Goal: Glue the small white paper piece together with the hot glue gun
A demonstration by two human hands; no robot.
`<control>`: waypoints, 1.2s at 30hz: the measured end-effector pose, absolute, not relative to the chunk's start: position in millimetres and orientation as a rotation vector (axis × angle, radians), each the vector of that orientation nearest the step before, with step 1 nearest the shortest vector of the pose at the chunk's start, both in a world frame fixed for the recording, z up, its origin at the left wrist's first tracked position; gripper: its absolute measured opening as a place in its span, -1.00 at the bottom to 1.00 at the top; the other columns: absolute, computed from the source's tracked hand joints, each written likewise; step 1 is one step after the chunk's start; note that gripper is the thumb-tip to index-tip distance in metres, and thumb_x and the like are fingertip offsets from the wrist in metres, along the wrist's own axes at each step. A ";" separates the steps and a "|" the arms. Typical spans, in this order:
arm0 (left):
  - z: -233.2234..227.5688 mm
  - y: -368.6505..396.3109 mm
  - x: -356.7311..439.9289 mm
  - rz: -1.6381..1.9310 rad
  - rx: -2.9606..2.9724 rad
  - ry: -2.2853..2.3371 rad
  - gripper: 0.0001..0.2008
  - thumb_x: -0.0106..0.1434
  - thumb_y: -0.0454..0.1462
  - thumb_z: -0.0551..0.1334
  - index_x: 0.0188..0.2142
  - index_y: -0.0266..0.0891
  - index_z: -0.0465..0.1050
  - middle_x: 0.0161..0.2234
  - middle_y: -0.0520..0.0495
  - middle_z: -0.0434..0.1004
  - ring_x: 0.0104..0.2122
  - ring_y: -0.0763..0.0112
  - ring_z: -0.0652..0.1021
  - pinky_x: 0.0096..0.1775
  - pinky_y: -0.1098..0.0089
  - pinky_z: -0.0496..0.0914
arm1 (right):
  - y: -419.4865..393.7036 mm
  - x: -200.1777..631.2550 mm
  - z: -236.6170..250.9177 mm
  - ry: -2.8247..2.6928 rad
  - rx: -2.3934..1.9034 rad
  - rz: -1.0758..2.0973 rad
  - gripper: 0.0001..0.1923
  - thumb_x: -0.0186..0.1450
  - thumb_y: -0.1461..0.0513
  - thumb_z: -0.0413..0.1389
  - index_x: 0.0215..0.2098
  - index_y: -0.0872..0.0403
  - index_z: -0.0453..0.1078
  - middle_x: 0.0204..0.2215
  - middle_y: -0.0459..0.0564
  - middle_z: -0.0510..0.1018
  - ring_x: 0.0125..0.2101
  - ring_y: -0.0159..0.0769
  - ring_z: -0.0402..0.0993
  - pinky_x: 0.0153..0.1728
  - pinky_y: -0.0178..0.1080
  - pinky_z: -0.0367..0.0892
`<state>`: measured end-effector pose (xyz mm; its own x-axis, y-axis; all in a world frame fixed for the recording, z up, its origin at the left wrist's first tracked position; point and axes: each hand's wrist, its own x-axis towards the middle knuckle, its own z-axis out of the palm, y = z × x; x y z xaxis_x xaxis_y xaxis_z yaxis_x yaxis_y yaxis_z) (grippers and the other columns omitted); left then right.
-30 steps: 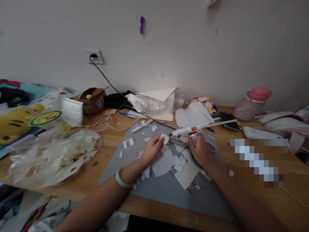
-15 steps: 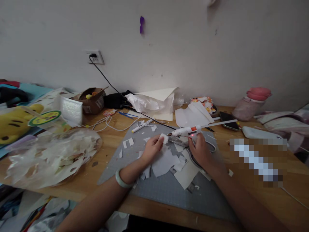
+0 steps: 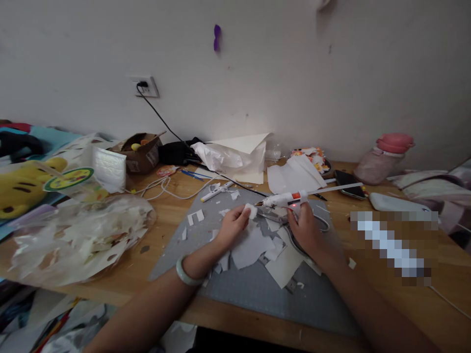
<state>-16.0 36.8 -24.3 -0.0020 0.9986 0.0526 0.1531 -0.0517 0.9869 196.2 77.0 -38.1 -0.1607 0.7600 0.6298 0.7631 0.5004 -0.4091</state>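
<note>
Between the fingertips of my left hand (image 3: 234, 224) is a small white piece (image 3: 251, 211), its material too small to make out. My right hand (image 3: 304, 226) is wrapped round the handle of a white hot glue gun (image 3: 282, 200) with an orange patch and a lit red light. The gun's nozzle points left, close by the white piece; whether they touch I cannot tell. A long glue stick (image 3: 336, 188) juts from its back. Below the hands, torn white paper (image 3: 252, 247) and a cream card piece (image 3: 283, 267) lie on a grey cutting mat (image 3: 253, 291). Scissors (image 3: 272, 217) lie partly hidden behind the gun.
A crumpled plastic bag (image 3: 81, 240) and a lidded cup (image 3: 69, 180) are at the left. Behind stand a cardboard box (image 3: 138, 154) and plastic wrap (image 3: 228, 157). At right are a pink-lidded bottle (image 3: 382, 157) and a phone (image 3: 349, 184). A black cord (image 3: 162, 115) runs to the wall socket.
Almost nothing differs. The glue gun's nozzle and the white piece have shifted very slightly; both hands keep their grips.
</note>
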 end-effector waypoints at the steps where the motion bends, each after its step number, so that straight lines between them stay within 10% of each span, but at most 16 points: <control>1: -24.5 36.8 -16.1 1.175 1.359 1.298 -0.51 0.12 0.16 0.04 -0.59 -0.21 0.17 -0.68 0.14 0.07 -0.63 0.52 0.15 -0.56 0.46 0.03 | 77.3 196.3 -38.6 -1.921 -1.264 -0.012 -0.86 0.28 0.15 -0.08 -0.25 0.05 0.16 -0.37 0.08 0.40 -0.27 -0.08 0.40 -0.29 -0.07 0.34; 36: -26.3 39.0 -15.9 1.186 1.370 1.340 -0.55 0.14 0.11 0.03 -0.60 -0.20 0.16 -0.69 0.14 0.07 -0.63 0.52 0.15 -0.57 0.45 0.02 | 76.3 195.1 -36.6 -1.895 -1.275 0.040 -0.75 0.28 0.07 -0.06 -0.19 0.07 0.19 -0.31 0.13 0.43 -0.22 -0.03 0.42 -0.26 -0.01 0.36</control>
<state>-15.9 39.0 -26.3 -0.0279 0.9978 0.0606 0.1814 -0.0546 0.9819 195.1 76.3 -36.6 -0.1390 0.7795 0.6108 0.7529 0.4838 -0.4462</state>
